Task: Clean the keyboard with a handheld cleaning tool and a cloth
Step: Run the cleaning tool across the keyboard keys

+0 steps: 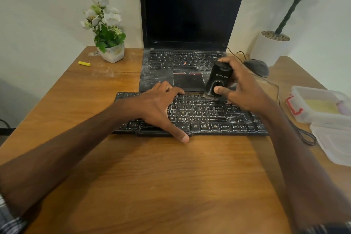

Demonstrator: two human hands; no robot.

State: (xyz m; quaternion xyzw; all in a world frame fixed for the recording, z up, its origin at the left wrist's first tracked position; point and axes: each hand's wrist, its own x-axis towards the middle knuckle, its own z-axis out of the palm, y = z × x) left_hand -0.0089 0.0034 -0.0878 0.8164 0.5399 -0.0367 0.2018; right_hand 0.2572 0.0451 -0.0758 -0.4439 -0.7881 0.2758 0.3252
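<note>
1. The dusty black keyboard (199,118) lies across the middle of the frame on the wooden desk (171,176), just in front of an open laptop (190,15).
2. The left hand (159,106) rests flat on the keyboard's left half. Its fingers (174,91) are straight and spread to the far edge, and its thumb is at the near edge.
3. The right hand (245,89) grips a black handheld cleaning tool (218,80), thumb on its front and fingers curled behind.
4. The tool stands tilted, its lower end on the keyboard's top row, right of centre.
5. A mouse (257,66) sits behind the right hand; clear plastic containers (319,104) are at the right edge.
</note>
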